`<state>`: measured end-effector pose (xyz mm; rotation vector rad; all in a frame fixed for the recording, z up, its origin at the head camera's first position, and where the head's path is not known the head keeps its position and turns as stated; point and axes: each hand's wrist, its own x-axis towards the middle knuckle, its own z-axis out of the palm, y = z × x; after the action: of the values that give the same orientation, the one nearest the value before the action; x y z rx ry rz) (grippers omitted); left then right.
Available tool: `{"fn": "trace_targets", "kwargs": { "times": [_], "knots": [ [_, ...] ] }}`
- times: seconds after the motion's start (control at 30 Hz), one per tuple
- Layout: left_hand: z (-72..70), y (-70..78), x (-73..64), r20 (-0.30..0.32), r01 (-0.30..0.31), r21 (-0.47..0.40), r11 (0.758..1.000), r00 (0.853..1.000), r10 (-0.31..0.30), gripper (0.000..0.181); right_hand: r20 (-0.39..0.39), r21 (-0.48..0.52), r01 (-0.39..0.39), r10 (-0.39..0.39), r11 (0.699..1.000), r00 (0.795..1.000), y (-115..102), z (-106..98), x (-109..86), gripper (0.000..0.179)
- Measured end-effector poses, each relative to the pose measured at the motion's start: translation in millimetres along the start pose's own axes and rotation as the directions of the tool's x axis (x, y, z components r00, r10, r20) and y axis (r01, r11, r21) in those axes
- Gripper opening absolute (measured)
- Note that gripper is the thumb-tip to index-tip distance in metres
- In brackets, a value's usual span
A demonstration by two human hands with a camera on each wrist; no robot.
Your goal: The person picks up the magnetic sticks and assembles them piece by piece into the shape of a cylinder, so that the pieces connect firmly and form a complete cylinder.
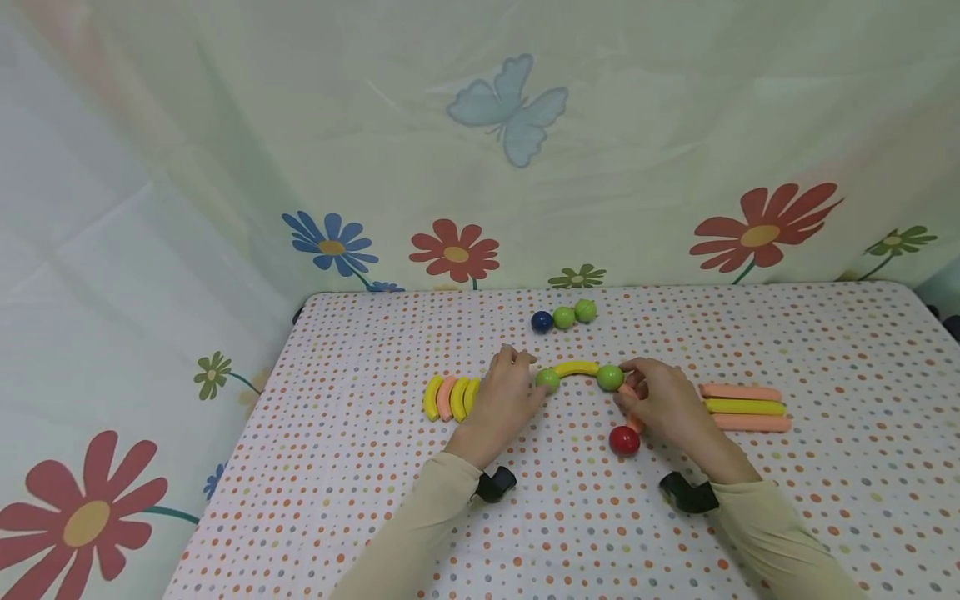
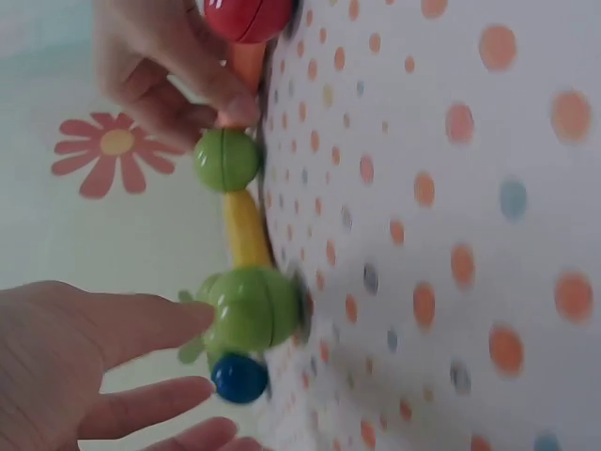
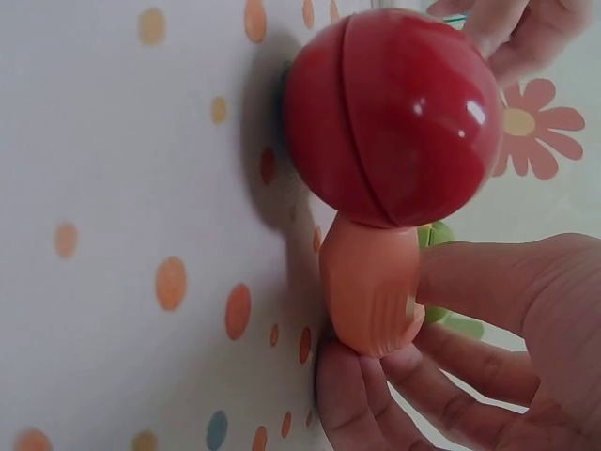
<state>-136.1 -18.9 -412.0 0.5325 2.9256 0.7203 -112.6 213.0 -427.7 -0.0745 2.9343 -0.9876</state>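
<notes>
A chain of toy balls and rods lies on the dotted table. A curved yellow rod point(image 1: 577, 367) joins a green ball point(image 1: 548, 381) on the left to another green ball point(image 1: 611, 377) on the right. From the right green ball an orange rod point(image 3: 371, 282) runs toward the near side, ending at a red ball point(image 1: 624, 440). My right hand point(image 1: 667, 404) pinches the orange rod between thumb and fingers. With its thumb, my left hand point(image 1: 501, 404) touches the left green ball; its other fingers reach out fairly straight.
Behind the chain sit a dark blue ball point(image 1: 542, 322) and two green balls point(image 1: 574, 314). Several curved yellow and orange rods point(image 1: 446, 398) line up by my left hand, partly covered by it. Straight rods point(image 1: 745, 407) lie right of my right hand. A flowered curtain point(image 1: 360, 125) hangs behind.
</notes>
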Motion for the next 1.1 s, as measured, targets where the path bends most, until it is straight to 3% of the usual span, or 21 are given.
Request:
{"fn": "trace_targets", "kwargs": {
  "times": [0.17,0.27,0.47,0.6,0.93,1.1],
  "knots": [
    [-12.0,-12.7,-10.5,-0.065,0.096,0.112,0.989,0.994,-0.089,0.036,-0.007,0.0,-0.002,0.002,1.0,1.0,2,0,-0.8,0.047],
    [-15.0,-20.3,-15.8,-0.08,0.123,0.141,0.982,0.99,-0.112,0.031,-0.007,0.003,-0.003,0.003,1.0,1.0,3,-1,-1.0,0.047],
    [-16.6,-29.1,-21.2,-0.056,0.132,0.07,0.989,0.99,-0.128,0.026,0.002,0.011,-0.012,0.012,1.0,1.0,3,0,0.1,0.048],
    [-16.0,-29.8,-21.8,-0.034,0.134,0.074,0.988,0.991,-0.132,0.029,0.005,0.012,-0.019,0.019,1.0,1.0,3,1,0.8,0.048],
    [-6.9,-20.5,-18.4,0.027,0.096,0.077,0.992,0.995,-0.098,0.008,0.012,0.011,-0.03,0.03,0.999,0.999,2,2,0.8,0.047],
    [-1.0,-12.2,-15.9,0.043,0.059,0.03,0.998,0.997,-0.06,0.009,0.017,0.004,-0.03,0.03,1.0,0.999,3,1,0.7,0.048]
  ]
}}
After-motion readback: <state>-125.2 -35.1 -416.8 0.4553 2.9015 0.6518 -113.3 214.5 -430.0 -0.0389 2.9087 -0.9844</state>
